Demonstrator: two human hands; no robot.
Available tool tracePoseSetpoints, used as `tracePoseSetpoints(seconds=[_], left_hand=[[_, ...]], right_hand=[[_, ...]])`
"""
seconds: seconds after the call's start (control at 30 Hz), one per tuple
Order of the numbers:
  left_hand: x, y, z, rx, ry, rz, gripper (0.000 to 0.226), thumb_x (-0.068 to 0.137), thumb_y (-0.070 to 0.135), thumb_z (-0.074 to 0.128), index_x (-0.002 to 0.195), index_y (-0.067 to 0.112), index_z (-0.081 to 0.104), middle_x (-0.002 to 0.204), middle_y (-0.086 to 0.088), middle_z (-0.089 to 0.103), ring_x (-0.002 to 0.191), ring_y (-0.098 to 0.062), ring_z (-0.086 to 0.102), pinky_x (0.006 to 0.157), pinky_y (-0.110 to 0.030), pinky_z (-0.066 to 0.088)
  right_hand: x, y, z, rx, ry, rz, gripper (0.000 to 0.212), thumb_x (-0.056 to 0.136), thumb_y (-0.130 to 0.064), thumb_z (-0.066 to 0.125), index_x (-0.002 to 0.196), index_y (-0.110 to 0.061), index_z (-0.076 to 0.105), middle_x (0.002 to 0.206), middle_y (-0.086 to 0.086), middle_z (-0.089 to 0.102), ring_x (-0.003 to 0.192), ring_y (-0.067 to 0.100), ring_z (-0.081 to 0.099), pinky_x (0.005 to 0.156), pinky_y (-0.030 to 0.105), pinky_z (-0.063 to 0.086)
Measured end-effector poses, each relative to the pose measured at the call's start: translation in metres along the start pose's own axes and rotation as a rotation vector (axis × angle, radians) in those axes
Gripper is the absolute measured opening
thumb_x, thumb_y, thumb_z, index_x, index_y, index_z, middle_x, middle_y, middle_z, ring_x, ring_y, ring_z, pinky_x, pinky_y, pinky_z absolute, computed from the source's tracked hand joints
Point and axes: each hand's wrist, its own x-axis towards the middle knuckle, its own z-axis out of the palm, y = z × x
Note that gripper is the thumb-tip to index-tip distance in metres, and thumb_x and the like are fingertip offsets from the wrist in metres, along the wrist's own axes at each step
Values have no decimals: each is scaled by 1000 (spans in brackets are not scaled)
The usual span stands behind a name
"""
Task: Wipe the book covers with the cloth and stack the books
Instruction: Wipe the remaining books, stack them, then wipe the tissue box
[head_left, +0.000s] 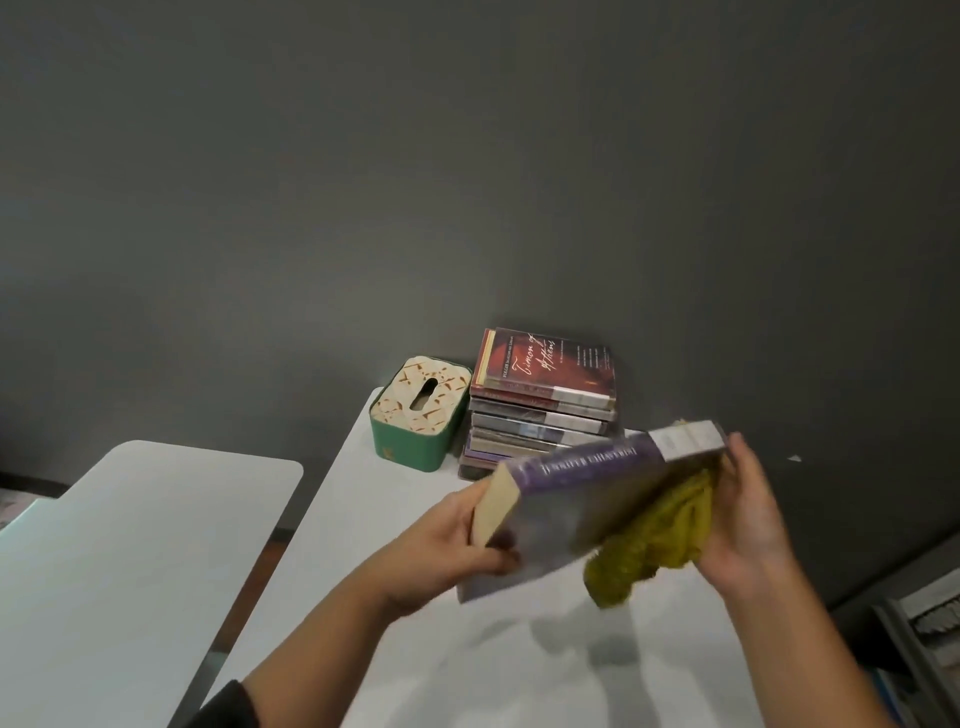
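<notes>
purple book (566, 512) long axis runs left-right, above the table (395, 499) | left hand (462, 540) grips page edge | right hand (748, 525) nearer the stack (543, 400), pinching cloth (654, 540) against cover | stack beyond at far edge

- I see a green tissue box (415, 415) up and left of where I'm gripping, its pale patterned lid slotted in the middle. It stands on the white table (395, 519), near the far edge.
- A second white table (130, 545) lies well off to the left of the grip, with a dark gap between the two.
- A grey wall (467, 156) fills everything beyond and above the grip.
- Low to the right of the grip I make out a grey shelf (919, 639) with blurred things on it; what they are I can't tell.
</notes>
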Motion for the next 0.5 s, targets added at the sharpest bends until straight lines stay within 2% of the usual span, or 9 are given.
tracePoseSetpoints(seconds=[0.07,0.1,0.17,0.23,0.27,0.3,0.37,0.43,0.5], left_hand=[[4,2,-14,169,-166,62,57,77,11,67,120,45,52,115,18,59,115,-5,51,87,-22,50],[7,3,-19,266,-248,100,61,82,12,67,124,52,48,123,24,55,122,-2,46,95,-24,47],[16,-3,-24,546,-355,188,66,88,19,64,132,58,36,137,35,39,136,2,28,116,-26,22],[24,-11,-25,971,-375,199,71,94,29,57,133,69,15,148,41,9,144,1,-1,116,-30,-14],[27,-18,-26,1184,-335,166,70,96,33,53,131,72,6,150,36,-6,143,-4,-12,113,-40,-20],[30,-28,-26,1333,-266,105,70,97,36,49,130,70,-2,151,27,-16,143,-12,-18,112,-52,-20],[33,-46,-25,1372,-105,-83,74,96,44,46,129,64,-17,155,7,-25,146,-27,-15,112,-62,-9],[36,-61,-23,1187,32,-262,81,94,49,47,127,60,-26,158,-5,-19,147,-33,4,114,-61,2],[39,-77,-25,1058,72,-348,81,94,48,47,133,54,-24,161,-8,-2,143,-31,25,116,-57,15]], right_hand=[[-4,-9,-10,9,-149,91,46,72,-53,69,98,-15,73,98,14,70,86,28,70,62,39,58],[-5,-11,-18,-20,-195,138,59,55,-49,84,100,-13,73,99,16,69,88,30,69,64,42,58],[1,-6,-36,-122,-186,224,83,37,-37,94,111,-9,68,103,19,65,94,34,64,68,45,57],[7,5,-51,-203,-112,266,79,54,-22,87,126,-9,57,111,22,62,97,37,61,70,47,57],[8,10,-57,-220,-84,274,68,65,-16,78,128,-10,55,113,24,63,97,39,62,69,48,57],[9,15,-63,-246,-67,272,59,71,-11,73,128,-12,55,114,25,63,96,41,63,67,48,57],[10,24,-72,-316,-66,264,56,72,-9,76,125,-15,57,112,24,65,97,41,64,66,47,58],[9,34,-76,-389,-71,266,53,73,-7,73,123,-17,59,111,19,67,98,39,65,69,49,58],[10,45,-81,-455,-52,281,51,72,-6,71,120,-18,61,110,16,68,97,37,66,72,51,57]])
